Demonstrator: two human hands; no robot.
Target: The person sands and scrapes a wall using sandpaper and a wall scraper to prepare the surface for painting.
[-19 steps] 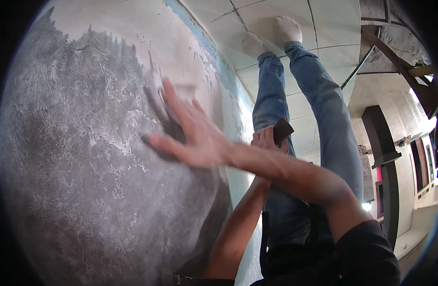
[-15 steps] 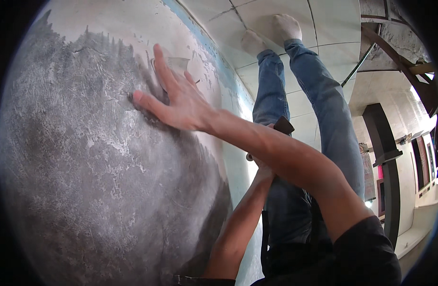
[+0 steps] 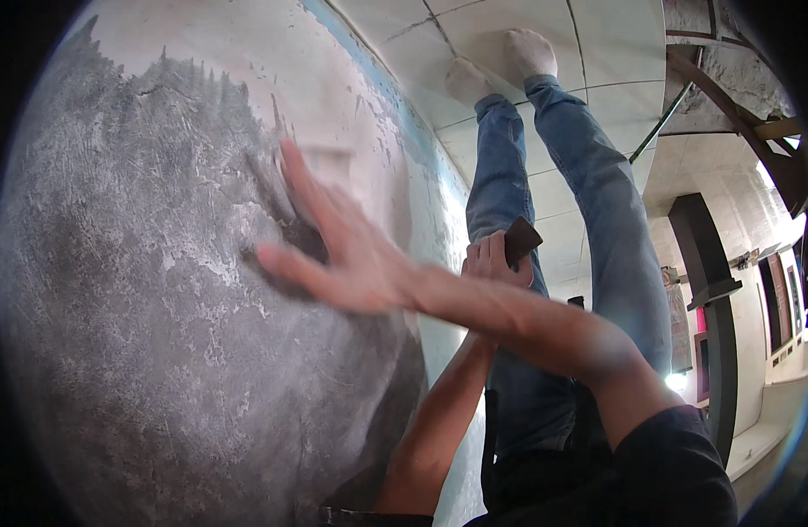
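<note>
My right hand (image 3: 355, 268) reaches across my body to a wall with a wet-looking grey coat (image 3: 184, 290). It is blurred, with index finger and thumb spread wide. Past the fingers, the pale edge of a thin flat blade (image 3: 329, 162) shows against the wall. The palm hides most of it, so its grip is hard to see. Under my right forearm, my left hand (image 3: 490, 259) is closed around a scraper with a dark brown flat blade (image 3: 522, 242), held in front of my jeans. Its handle is hidden by the fingers.
A bare whitish wall strip with flaking blue paint (image 3: 404, 119) borders the grey coat. My legs in blue jeans and pale socks stand on white floor tiles (image 3: 483, 31). At right are a dark post (image 3: 707, 255), a thin green rod (image 3: 663, 123) and brown beams (image 3: 738, 110).
My right hand has slid down the picture over the grey coat, toward me, and the pale blade edge has moved with it. My left hand has risen slightly and shows more of its fingers.
</note>
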